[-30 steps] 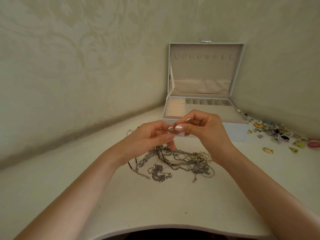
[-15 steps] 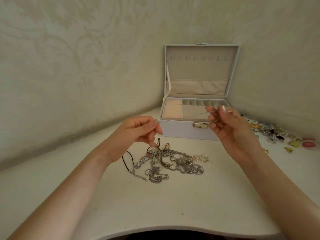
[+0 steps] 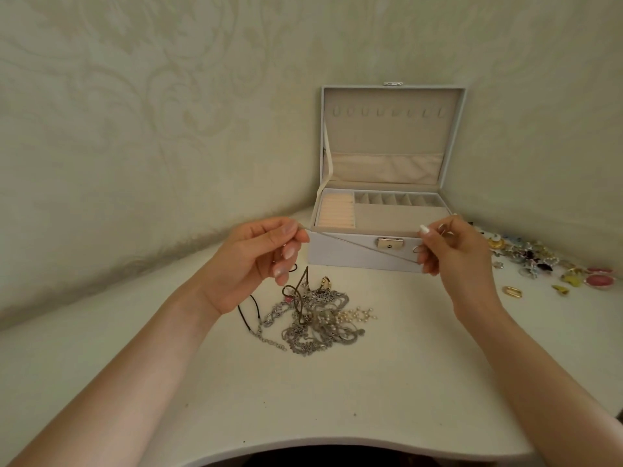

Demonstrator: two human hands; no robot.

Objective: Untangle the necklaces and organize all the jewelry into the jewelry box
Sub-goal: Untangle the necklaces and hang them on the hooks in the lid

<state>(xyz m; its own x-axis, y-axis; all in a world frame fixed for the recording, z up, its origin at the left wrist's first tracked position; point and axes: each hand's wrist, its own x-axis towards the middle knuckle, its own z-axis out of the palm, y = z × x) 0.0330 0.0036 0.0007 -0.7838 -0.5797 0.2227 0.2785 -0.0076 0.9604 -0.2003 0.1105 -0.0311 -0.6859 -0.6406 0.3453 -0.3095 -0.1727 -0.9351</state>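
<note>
the task looks barely begun: the jewelry box (image 3: pixel 364 254) stands open at the back of the desk (image 3: pixel 337 399), and as far as the view shows its ring rolls (image 3: pixel 337 214), small compartments and the row of hooks (image 3: pixel 387 112) in the lid hold nothing. one thin silver chain (image 3: pixel 357 245) appears free of the rest and is stretched in the air in front of the box, slanting down from left to right. the left hand (image 3: pixel 256 261) pinches one end between thumb and forefinger, its other fingers loosely curled beneath. the right hand (image 3: pixel 451 251) grips the other end with curled fingers; whether it has the clasp is too small to tell. below the left hand the tangle of necklaces (image 3: pixel 313 318) lies on the desk, with a black cord (image 3: pixel 247 315) and a pearl strand (image 3: pixel 357 315) trailing from it, so most of the untangling is left. a spread of small loose jewelry (image 3: pixel 539 261) and a gold ring (image 3: pixel 512 291) sit to the right of the box, not yet sorted. the stretched chain probably goes on a lid hook next.
</note>
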